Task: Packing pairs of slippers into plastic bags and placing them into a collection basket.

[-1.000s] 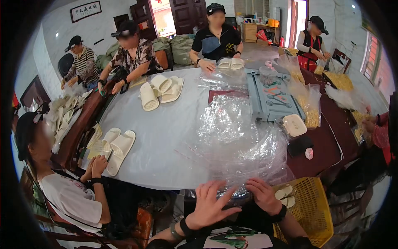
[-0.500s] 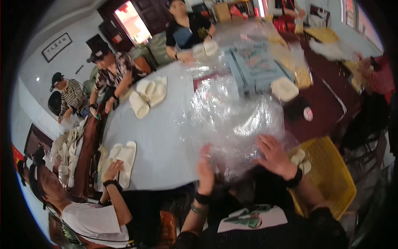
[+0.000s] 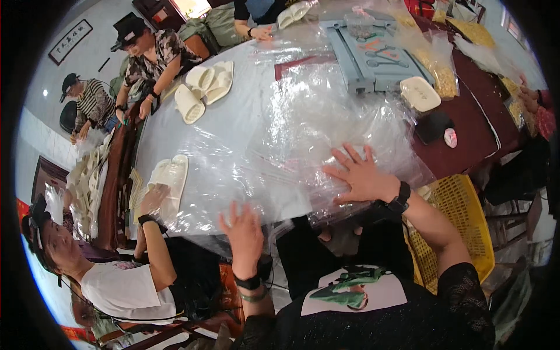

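Clear, crinkled plastic (image 3: 224, 166) lies across the table in front of me, its shiny film now reaching left over tabletop that was bare half a second ago, up near the pale slippers (image 3: 174, 185) beside a co-worker. So more of the film is laid out, and my hands have moved farther apart. My right hand (image 3: 368, 179) is over the film with its fingers fanned wide, apparently flat on it. My left hand (image 3: 240, 236) is at the near table edge, fingers spread but blurred; I cannot tell whether they touch the film. Neither hand pinches anything that I can see.

By my right forearm, a yellow basket (image 3: 458, 204) holds something pale, mostly hidden. Beyond the film, a grey tray (image 3: 344, 52) carries orange-handled tools and a clear tub (image 3: 360, 27). Next to it, clear bags (image 3: 447, 80) contain yellow pieces.
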Demonstrator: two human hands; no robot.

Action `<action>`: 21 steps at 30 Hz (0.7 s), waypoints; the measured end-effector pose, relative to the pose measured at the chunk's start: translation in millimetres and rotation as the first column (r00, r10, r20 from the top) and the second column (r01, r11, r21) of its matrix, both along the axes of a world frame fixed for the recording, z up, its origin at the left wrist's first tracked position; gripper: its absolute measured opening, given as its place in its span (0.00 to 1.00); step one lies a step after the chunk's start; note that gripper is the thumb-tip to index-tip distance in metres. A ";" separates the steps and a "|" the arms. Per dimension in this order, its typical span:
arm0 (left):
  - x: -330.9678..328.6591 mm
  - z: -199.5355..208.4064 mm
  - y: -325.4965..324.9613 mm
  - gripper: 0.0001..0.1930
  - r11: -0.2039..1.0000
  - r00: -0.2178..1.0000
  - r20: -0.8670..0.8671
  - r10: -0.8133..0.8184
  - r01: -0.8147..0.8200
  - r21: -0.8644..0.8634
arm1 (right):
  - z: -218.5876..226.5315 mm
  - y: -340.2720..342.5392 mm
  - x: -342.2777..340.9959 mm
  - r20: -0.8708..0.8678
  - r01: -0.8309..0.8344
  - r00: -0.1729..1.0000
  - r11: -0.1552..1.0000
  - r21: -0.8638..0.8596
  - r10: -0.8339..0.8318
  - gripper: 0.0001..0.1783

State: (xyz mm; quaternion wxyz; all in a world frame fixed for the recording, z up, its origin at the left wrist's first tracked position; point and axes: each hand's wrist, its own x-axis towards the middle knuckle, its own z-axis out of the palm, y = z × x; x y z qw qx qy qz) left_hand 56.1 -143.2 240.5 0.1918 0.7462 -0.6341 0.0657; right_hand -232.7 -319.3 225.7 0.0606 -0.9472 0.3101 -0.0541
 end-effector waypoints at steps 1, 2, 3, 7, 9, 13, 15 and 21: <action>-0.9 -0.5 4.0 0.14 0.968 1.000 -0.016 -0.016 0.019 0.252 | 1.2 4.8 4.1 0.017 0.004 1.000 1.000 -0.022 -0.004 0.44; 2.9 3.7 6.1 0.14 0.961 1.000 -0.010 -0.007 0.010 0.276 | 4.6 3.3 10.9 0.032 -0.004 0.999 0.999 -0.048 0.006 0.42; 8.5 12.4 5.3 0.15 0.972 0.991 0.112 0.067 -0.090 0.217 | 5.8 4.0 19.9 0.037 0.000 0.999 1.000 -0.020 0.001 0.42; -13.4 22.8 -27.0 0.24 0.968 0.815 -0.578 0.037 -0.172 -0.180 | 7.9 -1.8 6.8 0.077 0.022 0.997 0.996 -0.091 -0.015 0.40; -17.4 17.3 -34.3 0.21 0.960 0.832 -0.549 -0.084 -0.080 -0.268 | 4.7 -5.1 7.0 0.087 -0.004 0.996 0.994 -0.106 0.014 0.38; -48.6 13.6 -34.9 0.23 0.906 0.877 -0.291 -0.383 0.418 0.069 | -6.6 -4.1 3.6 0.150 0.013 0.989 0.994 -0.110 0.003 0.36; -61.6 11.2 -33.7 0.22 0.880 0.832 -0.355 -0.427 0.473 0.051 | -5.7 -4.1 6.7 0.139 0.022 0.990 0.991 -0.135 -0.003 0.36; -85.6 -17.2 -77.0 0.23 0.894 0.904 0.043 -0.426 0.414 0.172 | 27.5 7.6 -28.2 0.018 -0.144 0.989 0.988 0.048 0.144 0.33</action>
